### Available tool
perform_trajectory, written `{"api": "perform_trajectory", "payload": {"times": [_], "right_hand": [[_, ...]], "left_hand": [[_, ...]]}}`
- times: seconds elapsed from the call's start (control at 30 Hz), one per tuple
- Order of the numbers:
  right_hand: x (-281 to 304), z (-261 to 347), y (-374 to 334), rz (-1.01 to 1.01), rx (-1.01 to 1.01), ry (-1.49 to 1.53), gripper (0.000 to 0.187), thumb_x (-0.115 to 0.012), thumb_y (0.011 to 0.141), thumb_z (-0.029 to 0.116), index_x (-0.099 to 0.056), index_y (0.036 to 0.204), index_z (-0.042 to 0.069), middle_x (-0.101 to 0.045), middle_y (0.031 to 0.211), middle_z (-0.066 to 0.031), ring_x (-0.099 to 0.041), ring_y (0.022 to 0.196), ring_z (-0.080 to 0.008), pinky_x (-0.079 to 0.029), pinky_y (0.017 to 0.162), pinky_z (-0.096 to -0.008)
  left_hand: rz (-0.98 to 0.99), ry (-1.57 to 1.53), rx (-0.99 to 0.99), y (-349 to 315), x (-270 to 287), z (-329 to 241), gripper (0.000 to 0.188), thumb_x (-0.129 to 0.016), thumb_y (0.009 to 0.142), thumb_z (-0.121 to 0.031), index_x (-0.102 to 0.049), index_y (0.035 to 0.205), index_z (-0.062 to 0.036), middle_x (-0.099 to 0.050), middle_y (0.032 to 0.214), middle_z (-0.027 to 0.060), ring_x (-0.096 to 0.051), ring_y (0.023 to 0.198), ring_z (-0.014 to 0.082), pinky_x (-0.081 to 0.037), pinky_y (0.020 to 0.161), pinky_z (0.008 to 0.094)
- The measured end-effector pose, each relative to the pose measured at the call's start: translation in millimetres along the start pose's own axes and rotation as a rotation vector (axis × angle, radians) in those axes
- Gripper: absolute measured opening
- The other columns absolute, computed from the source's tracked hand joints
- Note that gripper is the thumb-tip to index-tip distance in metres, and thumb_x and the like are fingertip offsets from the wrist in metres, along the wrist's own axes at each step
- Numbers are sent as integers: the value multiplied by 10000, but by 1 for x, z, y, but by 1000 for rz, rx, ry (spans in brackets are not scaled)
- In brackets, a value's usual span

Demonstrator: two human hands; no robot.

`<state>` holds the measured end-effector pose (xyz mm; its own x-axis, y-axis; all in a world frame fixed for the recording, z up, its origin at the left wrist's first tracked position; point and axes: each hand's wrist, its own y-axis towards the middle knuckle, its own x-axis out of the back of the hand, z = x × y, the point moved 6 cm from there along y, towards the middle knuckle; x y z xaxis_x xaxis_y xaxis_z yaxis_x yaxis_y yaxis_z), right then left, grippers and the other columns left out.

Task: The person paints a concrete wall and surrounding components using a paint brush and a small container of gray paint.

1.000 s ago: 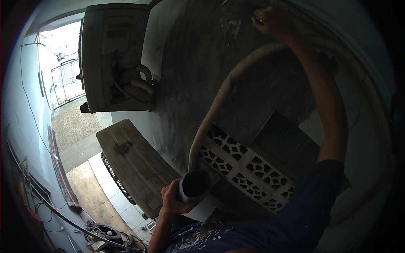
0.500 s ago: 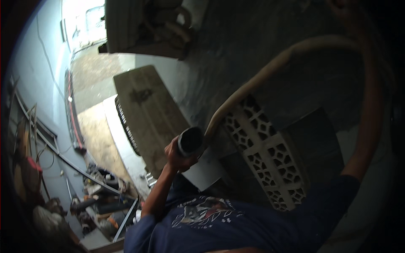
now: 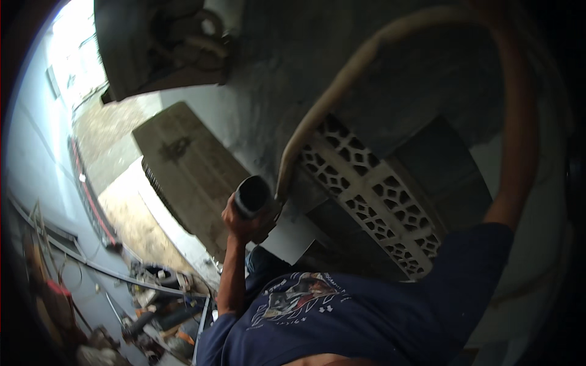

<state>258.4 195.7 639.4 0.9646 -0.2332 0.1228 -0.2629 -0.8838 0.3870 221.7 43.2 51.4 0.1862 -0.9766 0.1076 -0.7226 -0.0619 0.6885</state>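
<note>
My left hand (image 3: 241,219) is wrapped round a short hollow cylinder (image 3: 253,196), dark inside with a paler rim, its open end tilted up. Right beside it is the lower visible end of a long beige hose-like pipe (image 3: 332,91), which looks wrapped. The pipe arches up and to the right. My right arm is raised high, and my right hand (image 3: 491,11) is at the dark upper edge by the top of the arch. Its fingers are lost in shadow, so its grip on the pipe does not show.
A beige box-shaped unit (image 3: 189,165) with finned sides stands below, left of centre. Another dark unit (image 3: 152,55) with coiled pipes is at upper left. A patterned vent-block panel (image 3: 366,189) is set in the wall. Tools and scrap (image 3: 162,311) lie piled at lower left.
The view has swung, so the surroundings sit further left. My left hand with the cylinder and the pipe appear a little further left and higher; my right hand is now mostly lost in shadow.
</note>
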Motion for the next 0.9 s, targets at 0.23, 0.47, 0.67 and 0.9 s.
{"api": "perform_trajectory", "payload": {"times": [0.23, 0.47, 0.67, 0.9], "right_hand": [[113, 78, -53, 17, 45, 100, 243, -849, 684, 167, -651, 789, 73, -678, 720, -26, -666, 614, -150, -492, 500, -264], [105, 55, -122, 390, -168, 46, 190, -783, 761, 126, -614, 806, 51, -604, 663, -37, -623, 552, -174, -495, 472, -286], [101, -7, -137, 425, -43, -320, 196, -753, 781, 134, -591, 864, 62, -594, 780, -53, -643, 653, -196, -527, 543, -291], [73, 48, -142, 735, -122, -44, 118, -670, 815, 103, -586, 855, 31, -572, 790, -103, -631, 799, -282, -529, 669, -399]], "left_hand": [[3, 9, 30, -1, -2, 3, 697, -867, 627, -317, -552, 1179, -32, -679, 967, 185, -693, 859, 346, -552, 732, 414], [-26, 20, -8, -2, -4, 5, 744, -883, 587, -335, -548, 1163, -4, -672, 934, 188, -689, 828, 358, -550, 712, 423], [-25, 33, -38, -4, -4, 9, 727, -861, 610, -329, -539, 1179, -11, -670, 949, 193, -687, 831, 364, -552, 712, 418], [-20, 10, 61, -2, -1, 11, 709, -859, 578, -383, -588, 1133, -35, -682, 926, 165, -694, 793, 344, -564, 675, 424]]}}
